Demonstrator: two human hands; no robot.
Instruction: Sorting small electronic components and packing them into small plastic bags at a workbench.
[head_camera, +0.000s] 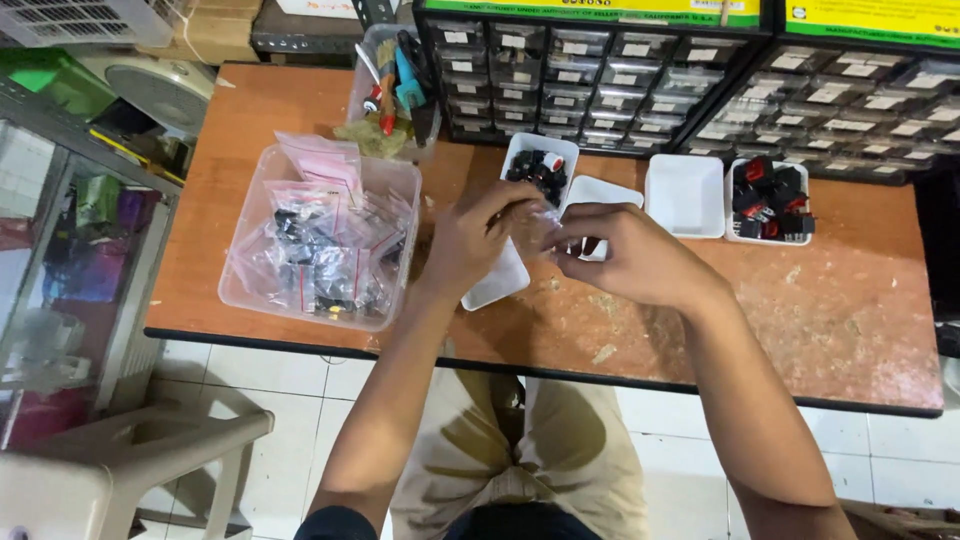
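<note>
Both hands meet over the middle of the counter (850, 330), just in front of the white tray (497, 285) that lies partly under them. The left hand (478, 238) and the right hand (625, 255) are drawn together, fingertips pinched on a small clear plastic bag (545, 222) held between them; what is inside it is too blurred to tell. Judging by the grip, the step in hand is working at the little bag, opening or sealing its mouth, and that calls for fine finger work more than reach.

Taking that white tray as the landmark: just behind it stands a tray of black and red switches (540, 168), and to its right-rear an empty white tray (603, 190), then another empty tray (686, 195), then a further tray of black and red parts (768, 200). To the tray's left sits a clear plastic tub (262, 170) packed with small zip bags of dark parts (325, 255), close to the left forearm. Behind all of these runs a wall of small parts drawers (600, 85), and a clear cup of tools (395, 90) stands to the rear left.

The landmark tray lies askew, its near corner toward the front edge of the counter, so a nudge might slide it off, I judge. Open room lies to its right, on the worn bare surface; the left is crowded by the tub.
</note>
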